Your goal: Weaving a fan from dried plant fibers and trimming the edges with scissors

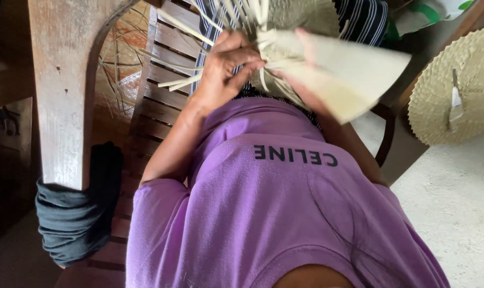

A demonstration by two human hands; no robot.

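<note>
A dark cloth (76, 218) hangs over the wooden chair's arm (66, 90). Over the purple shirt (274, 213), the left hand (226, 66) is closed around loose palm-leaf strips (183, 80) of a half-woven fan (338, 74): one part looks plaited, many ends still stick out unwoven. The right hand (306, 48) is blurred behind it; its grip cannot be told. One finished round fan (458, 88) lies at right on the floor.

Person wears a purple short-sleeved shirt (274, 213) with dark block lettering printed across the chest, above the shirt's midline. Sleeve hem ends above the elbow; forearms bare below it. Left hand (228, 66) bare, no rings or wristwear visible. Dark striped fabric beyond the shirt's hem.
</note>
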